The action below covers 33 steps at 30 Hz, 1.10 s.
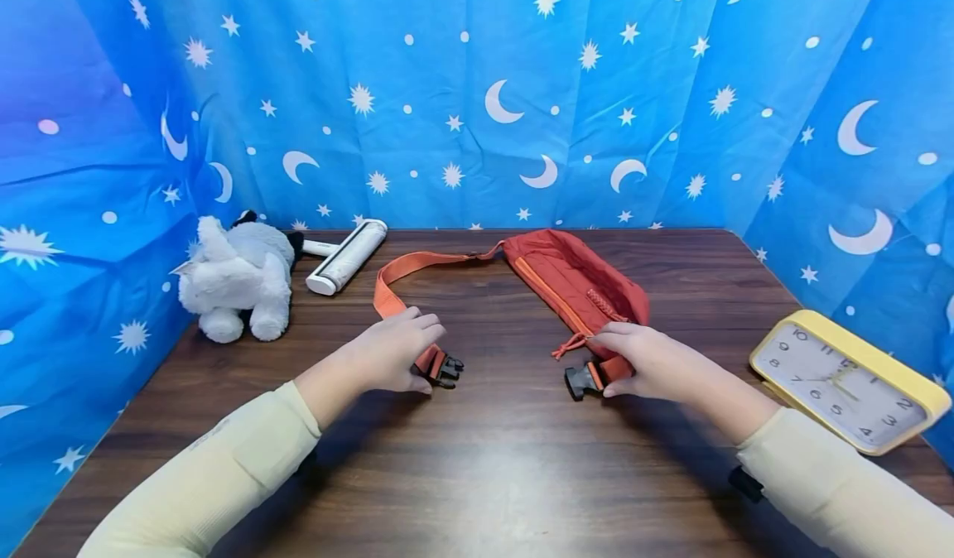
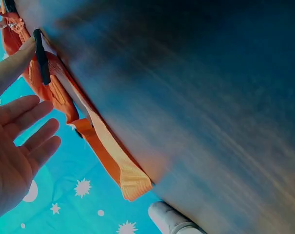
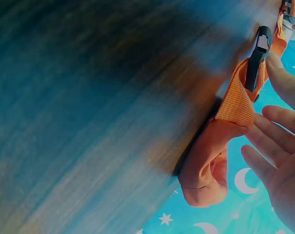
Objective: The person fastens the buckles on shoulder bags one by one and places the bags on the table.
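A red waist bag lies on the table, its orange strap looping toward the left. My left hand is by the strap end with the black pronged buckle half. In the left wrist view its fingers are extended and apart, with the thumb at the buckle piece. My right hand is at the bag's near end, beside the black socket buckle half. In the right wrist view its fingers are loosely spread near the webbing, thumb close to the buckle. The two buckle halves are apart.
A white-and-grey plush toy stands at the left, with a white T-shaped roller tool beside it. On the right, a yellow-framed clock lies near my right forearm. A blue star-and-moon cloth borders the dark wooden table.
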### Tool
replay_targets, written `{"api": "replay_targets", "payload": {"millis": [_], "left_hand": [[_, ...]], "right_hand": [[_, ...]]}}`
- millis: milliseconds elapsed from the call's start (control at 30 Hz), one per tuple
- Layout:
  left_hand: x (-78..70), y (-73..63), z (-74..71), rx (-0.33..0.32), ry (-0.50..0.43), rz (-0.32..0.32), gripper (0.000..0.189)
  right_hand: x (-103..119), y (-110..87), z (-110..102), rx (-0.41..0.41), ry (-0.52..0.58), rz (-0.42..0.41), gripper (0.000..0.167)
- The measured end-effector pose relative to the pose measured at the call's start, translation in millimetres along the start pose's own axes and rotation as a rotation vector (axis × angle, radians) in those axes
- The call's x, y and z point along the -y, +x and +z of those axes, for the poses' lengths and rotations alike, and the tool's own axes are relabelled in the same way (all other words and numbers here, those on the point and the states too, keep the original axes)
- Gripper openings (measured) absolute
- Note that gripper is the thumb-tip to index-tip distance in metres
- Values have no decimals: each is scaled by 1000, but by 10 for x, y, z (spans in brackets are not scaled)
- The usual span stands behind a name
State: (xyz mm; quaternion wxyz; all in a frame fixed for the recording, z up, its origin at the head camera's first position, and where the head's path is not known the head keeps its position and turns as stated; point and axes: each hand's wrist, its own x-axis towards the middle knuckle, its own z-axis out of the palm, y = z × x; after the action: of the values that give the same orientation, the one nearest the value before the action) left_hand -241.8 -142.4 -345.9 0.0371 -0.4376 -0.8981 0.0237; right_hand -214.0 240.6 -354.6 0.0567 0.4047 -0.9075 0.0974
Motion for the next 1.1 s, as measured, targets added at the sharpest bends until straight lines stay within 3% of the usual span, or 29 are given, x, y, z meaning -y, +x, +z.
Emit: {"api": "replay_targets", "payload": {"millis": [533, 733, 1100], "left_hand": [[-14, 35, 6, 122, -79, -64, 65], [-7, 50, 45, 106, -73, -38, 60], [-31, 92, 63, 131, -59, -46, 48]], "right_hand": [[25, 26, 23, 46, 6, -29, 51], [25, 45, 59, 77, 14, -24, 49], [71, 86, 56, 107, -12, -19, 47]]}}
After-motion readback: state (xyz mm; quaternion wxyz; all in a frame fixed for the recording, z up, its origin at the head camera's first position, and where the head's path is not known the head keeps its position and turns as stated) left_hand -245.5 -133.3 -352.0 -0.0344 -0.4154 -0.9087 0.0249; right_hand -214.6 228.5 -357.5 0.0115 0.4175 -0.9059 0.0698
